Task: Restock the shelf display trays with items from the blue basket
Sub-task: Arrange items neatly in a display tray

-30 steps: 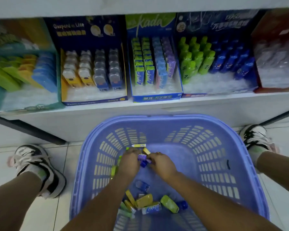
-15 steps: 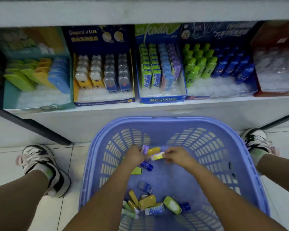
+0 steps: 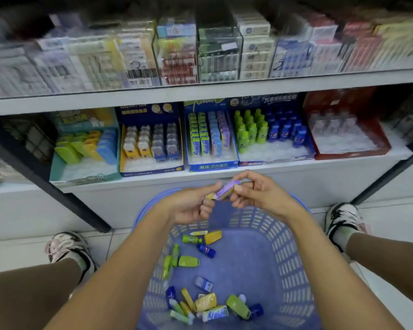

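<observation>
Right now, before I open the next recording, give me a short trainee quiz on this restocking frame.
1. True or false: the left hand and right hand both hold one purple pack.
2. Which tray has a column of purple packs? A: the teal one. B: the middle tray. C: the red one.
3. Fill in: loose items lie on the floor of the blue ___.
Key: 1 true; 2 B; 3 basket.
</observation>
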Demonstrator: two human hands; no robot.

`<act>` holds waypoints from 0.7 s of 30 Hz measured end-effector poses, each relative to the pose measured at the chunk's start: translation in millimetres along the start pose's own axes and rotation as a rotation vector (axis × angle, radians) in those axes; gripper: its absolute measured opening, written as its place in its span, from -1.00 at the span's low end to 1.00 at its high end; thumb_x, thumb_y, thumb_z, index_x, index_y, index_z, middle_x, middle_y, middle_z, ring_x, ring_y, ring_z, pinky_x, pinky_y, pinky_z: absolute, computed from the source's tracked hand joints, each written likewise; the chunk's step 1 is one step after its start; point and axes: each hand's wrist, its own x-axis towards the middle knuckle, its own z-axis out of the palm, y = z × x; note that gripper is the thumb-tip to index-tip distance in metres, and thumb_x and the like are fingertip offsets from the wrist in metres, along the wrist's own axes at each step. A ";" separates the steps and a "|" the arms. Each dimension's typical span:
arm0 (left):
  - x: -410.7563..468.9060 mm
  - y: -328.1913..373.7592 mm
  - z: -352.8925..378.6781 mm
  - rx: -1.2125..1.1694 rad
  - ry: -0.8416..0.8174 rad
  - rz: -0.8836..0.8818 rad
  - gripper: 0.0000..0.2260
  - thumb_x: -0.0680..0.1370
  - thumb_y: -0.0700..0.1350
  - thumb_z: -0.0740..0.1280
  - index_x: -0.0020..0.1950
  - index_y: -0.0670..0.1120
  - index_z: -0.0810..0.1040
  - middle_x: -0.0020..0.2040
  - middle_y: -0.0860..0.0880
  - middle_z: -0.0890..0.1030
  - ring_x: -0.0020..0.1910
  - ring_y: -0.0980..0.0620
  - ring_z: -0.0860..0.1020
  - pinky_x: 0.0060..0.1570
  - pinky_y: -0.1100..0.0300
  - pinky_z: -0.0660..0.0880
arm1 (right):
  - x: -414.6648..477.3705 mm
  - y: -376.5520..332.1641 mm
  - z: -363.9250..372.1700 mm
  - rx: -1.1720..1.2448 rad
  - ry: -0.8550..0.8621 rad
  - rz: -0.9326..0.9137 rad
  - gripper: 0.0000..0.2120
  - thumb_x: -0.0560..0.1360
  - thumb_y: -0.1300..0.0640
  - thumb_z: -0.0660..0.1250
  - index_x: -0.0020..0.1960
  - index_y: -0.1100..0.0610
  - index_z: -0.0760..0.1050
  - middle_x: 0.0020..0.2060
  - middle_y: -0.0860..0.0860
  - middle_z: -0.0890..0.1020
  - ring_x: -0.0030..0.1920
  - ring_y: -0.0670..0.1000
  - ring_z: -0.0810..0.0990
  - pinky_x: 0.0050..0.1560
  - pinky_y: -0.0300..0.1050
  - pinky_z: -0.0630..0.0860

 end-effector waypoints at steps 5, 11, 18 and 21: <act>-34.6 28.8 16.0 0.126 0.015 0.104 -0.83 0.42 0.03 0.37 -0.16 -0.04 0.51 -0.52 0.12 0.19 -0.59 0.21 0.17 -0.62 0.42 0.19 | -1.1 -25.1 16.7 0.078 0.038 -0.143 -0.84 0.42 0.11 0.34 -0.03 0.14 0.51 -0.32 0.10 0.66 -0.37 -0.01 0.62 -0.30 -0.25 0.55; -53.6 51.4 25.8 0.534 0.310 0.306 -0.78 0.51 0.03 0.38 -0.09 -0.11 0.47 -0.51 0.08 0.21 -0.58 0.14 0.18 -0.57 0.34 0.23 | 14.6 -40.8 20.8 -0.168 0.381 -0.234 -0.87 0.49 0.30 0.34 0.00 0.12 0.52 -0.38 0.00 0.64 -0.38 -0.09 0.60 -0.23 -0.25 0.55; -49.4 53.9 27.1 0.089 0.335 0.214 -0.56 0.60 0.20 0.11 -0.11 -0.15 0.51 -0.48 0.03 0.27 -0.52 0.09 0.21 -0.55 0.30 0.19 | 52.4 -67.0 -9.4 -0.632 0.670 -0.364 -0.90 0.43 0.22 0.41 -0.07 0.09 0.57 -0.23 -0.07 0.63 -0.20 -0.10 0.60 -0.13 -0.33 0.52; -43.4 54.6 29.6 -0.004 0.315 0.226 -0.67 0.63 -0.04 0.07 -0.16 -0.17 0.49 -0.49 0.00 0.33 -0.57 0.09 0.25 -0.59 0.33 0.22 | 75.6 -67.6 -13.4 -0.884 0.580 -0.339 -0.88 0.46 0.25 0.39 -0.01 0.17 0.60 -0.16 0.04 0.65 -0.18 -0.08 0.56 -0.10 -0.36 0.45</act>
